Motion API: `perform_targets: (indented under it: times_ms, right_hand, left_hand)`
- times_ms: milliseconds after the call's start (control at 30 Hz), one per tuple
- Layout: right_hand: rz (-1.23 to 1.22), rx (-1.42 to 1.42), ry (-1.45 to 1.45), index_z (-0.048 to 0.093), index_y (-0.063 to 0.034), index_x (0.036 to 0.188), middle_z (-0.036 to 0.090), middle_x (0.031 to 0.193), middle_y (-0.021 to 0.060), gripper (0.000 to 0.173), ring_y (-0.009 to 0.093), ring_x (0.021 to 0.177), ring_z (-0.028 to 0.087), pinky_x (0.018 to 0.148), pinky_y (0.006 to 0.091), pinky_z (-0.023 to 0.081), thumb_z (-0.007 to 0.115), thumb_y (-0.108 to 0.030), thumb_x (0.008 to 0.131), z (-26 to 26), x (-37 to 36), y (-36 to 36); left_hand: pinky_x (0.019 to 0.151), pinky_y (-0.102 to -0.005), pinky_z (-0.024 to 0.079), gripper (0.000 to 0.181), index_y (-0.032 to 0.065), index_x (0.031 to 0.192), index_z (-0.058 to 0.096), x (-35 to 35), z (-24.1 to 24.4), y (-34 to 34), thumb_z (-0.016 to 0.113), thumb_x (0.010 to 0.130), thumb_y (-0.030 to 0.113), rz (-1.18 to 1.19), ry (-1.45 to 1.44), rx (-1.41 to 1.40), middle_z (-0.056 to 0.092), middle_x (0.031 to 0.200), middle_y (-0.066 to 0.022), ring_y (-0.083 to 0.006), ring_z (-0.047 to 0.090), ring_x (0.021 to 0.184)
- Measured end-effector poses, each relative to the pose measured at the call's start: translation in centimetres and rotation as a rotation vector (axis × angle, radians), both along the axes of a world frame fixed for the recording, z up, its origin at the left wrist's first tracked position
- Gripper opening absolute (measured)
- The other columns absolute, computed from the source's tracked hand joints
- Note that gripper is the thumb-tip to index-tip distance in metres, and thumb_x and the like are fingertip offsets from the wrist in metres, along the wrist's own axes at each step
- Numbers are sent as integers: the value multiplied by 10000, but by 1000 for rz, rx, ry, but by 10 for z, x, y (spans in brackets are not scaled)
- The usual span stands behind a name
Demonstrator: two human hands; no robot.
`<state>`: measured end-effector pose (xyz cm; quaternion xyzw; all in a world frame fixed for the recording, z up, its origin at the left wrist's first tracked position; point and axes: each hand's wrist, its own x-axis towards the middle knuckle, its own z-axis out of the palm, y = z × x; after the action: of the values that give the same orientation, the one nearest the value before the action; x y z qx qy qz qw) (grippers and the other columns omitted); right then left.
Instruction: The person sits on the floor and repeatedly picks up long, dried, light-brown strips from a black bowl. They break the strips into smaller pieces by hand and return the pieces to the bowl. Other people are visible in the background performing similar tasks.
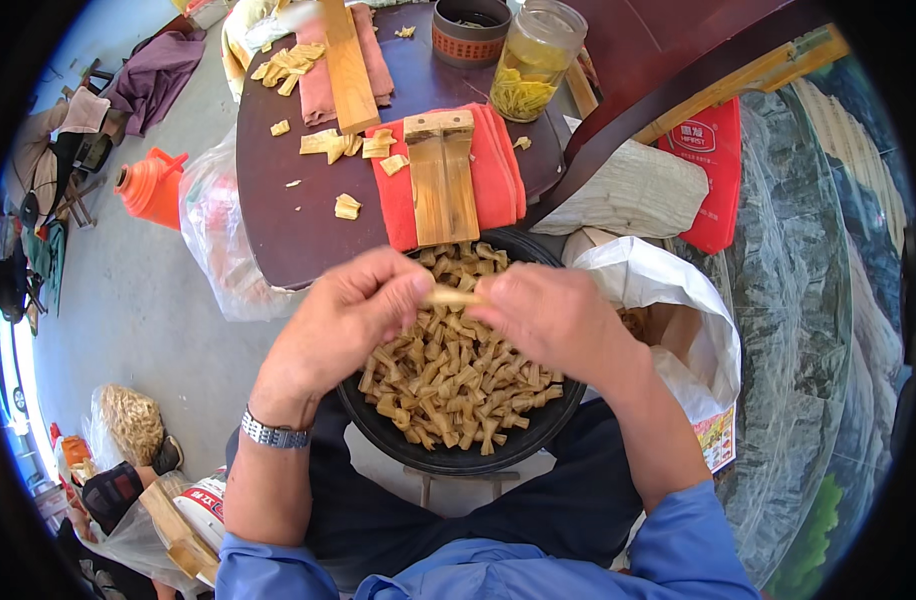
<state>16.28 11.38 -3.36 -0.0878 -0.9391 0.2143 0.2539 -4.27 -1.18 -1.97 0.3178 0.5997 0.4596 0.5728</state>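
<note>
A short tan strip (453,298), which looks like tofu skin, spans the gap between my two hands. My left hand (368,307) pinches one end between thumb and fingers. The other end is in my right hand (551,315), which is slightly blurred, its fingers curled. Below them, a round black basin (458,462) holds a heap of small tan knots (458,375) of similar material. Just beyond the basin, a wooden block (444,184) with a raised far end lies on a folded red towel (495,161).
The dark red table (278,195) carries loose strips (330,144), a wooden board (347,71) on a pink towel (379,45), a cup (469,34) and a glass jar (536,67). A white sack (698,322) stands right of the basin. An orange thermos (150,187) is at left.
</note>
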Motion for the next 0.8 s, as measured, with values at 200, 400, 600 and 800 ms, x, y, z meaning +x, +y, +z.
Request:
perform_targets:
  times_ms: [200, 400, 600, 800]
  right_hand:
    - [-228, 46, 15, 700, -78, 1123, 599, 785, 71, 237, 242, 718, 647, 605, 361, 537, 704, -129, 892, -20, -22, 40]
    - [-297, 47, -8, 689, -76, 1123, 624, 811, 96, 219, 275, 752, 659, 644, 395, 541, 667, -109, 908, -40, -34, 57]
    - [-334, -110, -127, 693, -37, 1111, 662, 871, 131, 215, 317, 813, 667, 721, 412, 546, 665, -144, 926, -37, -21, 56]
    - [-225, -277, 109, 711, -27, 1118, 708, 979, 137, 240, 295, 871, 687, 750, 375, 552, 685, -167, 925, -10, -20, 37]
  left_hand:
    - [585, -200, 379, 160, 50, 1011, 668, -13, 0, 45, 673, 991, 209, 198, 205, 93, 551, 764, 76, -23, 446, 655]
    - [583, -233, 406, 106, 39, 938, 638, -12, -31, 69, 662, 966, 138, 177, 592, 187, 537, 720, 52, -45, 470, 647]
    - [728, -377, 504, 195, -9, 923, 651, -7, -17, 54, 683, 927, 184, 161, 628, -12, 619, 806, -146, -276, 632, 759]
    - [690, -280, 517, 505, 7, 825, 693, 0, -5, 34, 552, 1029, 447, 116, 146, -31, 667, 751, -80, -150, 632, 690]
